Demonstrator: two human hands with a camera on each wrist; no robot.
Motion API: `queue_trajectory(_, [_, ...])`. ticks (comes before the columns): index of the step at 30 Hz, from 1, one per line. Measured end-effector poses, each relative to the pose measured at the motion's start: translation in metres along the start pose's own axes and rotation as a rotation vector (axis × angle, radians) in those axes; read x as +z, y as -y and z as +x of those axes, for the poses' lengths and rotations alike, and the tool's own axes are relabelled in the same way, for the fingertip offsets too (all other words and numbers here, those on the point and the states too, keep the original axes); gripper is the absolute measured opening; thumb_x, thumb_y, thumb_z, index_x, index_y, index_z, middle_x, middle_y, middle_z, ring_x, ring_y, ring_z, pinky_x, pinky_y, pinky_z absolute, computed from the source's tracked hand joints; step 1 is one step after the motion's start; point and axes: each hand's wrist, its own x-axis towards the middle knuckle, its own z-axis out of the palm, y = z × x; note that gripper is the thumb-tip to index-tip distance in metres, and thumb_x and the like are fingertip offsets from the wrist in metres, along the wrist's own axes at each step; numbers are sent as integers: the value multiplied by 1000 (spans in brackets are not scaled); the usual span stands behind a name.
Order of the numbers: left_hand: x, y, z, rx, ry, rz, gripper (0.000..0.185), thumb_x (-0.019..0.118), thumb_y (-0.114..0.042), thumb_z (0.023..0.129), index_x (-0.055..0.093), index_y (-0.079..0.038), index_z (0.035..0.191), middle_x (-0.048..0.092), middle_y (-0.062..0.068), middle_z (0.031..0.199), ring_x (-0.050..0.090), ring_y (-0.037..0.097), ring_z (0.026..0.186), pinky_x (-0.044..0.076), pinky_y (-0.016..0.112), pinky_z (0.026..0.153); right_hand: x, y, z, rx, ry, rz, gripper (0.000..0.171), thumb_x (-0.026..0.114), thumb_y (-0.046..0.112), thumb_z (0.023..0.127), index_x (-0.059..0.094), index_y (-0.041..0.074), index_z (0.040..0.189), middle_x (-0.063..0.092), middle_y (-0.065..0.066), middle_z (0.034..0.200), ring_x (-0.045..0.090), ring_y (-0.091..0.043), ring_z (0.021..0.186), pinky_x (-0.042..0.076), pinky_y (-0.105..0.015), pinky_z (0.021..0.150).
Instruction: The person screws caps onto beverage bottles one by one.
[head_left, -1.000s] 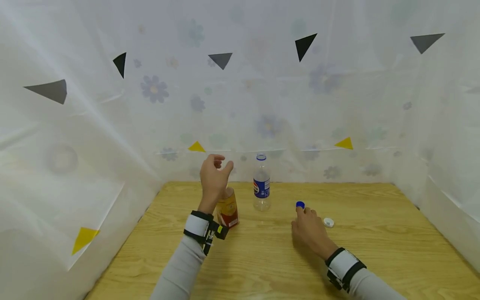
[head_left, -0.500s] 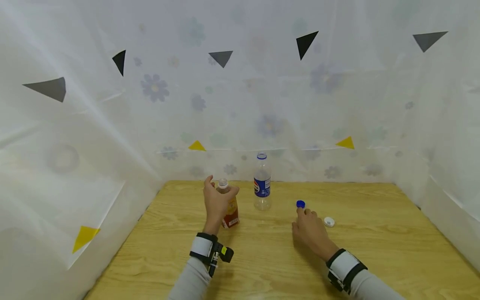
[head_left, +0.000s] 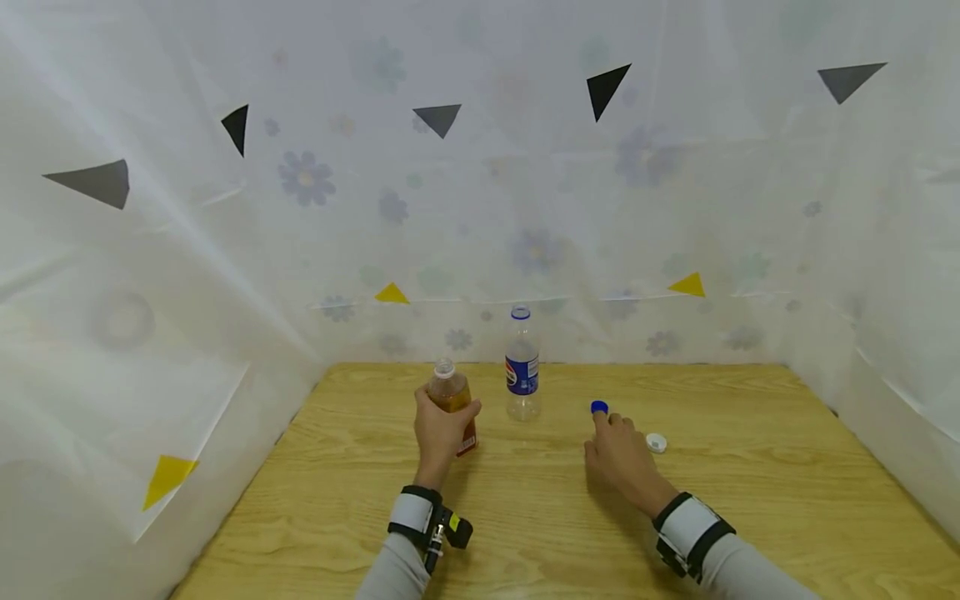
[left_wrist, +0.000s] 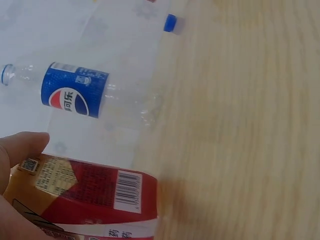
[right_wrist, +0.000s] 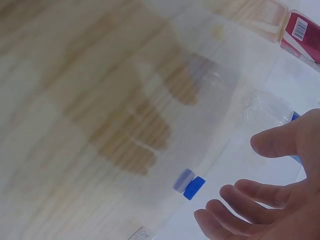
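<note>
Table (head_left: 525, 517), mid-frame: red bottle (head_left: 450, 392) gripped by left hand (head_left: 441, 432).
Right hand (head_left: 624, 457) loose-fingered; red bottle could be toppled by tugging.

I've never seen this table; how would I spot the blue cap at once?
On the wooden table, look right of the blue-labelled bottle in the head view. The blue cap sits just beyond the right hand, by its fingertips. It's small and blue all over, while the only other loose cap, the white cap, lies right of that hand.
</note>
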Motion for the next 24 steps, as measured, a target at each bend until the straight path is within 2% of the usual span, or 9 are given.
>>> queue_trajectory(5, [0,6,0,31,-28,24,73,86,-21,81,47,-2,139,63,22,128,66,40,112,54,57,92,-2,-1,-2,8,17,-6,39,68,12,92,58,-12,120,63,-30,100,63,-44,87,56,-50,66])
queue_trajectory(15, [-1,5,-2,45,-1,47,71,87,-23,80,50,-5,138,64,17,129,66,38,113,54,57,94,-3,0,-3,24,19,10,37,67,11,93,58,-12,119,63,-31,101,63,-43,87,56,-50,67])
queue_trajectory(19, [2,2,-1,98,14,89,70,89,-23,78,54,-5,136,66,16,125,67,36,110,56,55,91,-2,0,-4,24,27,6,37,67,12,93,58,-12,120,63,-31,101,63,-43,87,56,-49,66])
queue_trajectory(24, [6,-12,-3,185,62,150,67,90,-24,76,58,-6,132,69,16,120,70,34,103,58,52,86,-3,0,-4,17,15,5,36,68,11,92,59,-12,118,63,-30,98,64,-43,86,56,-48,64])
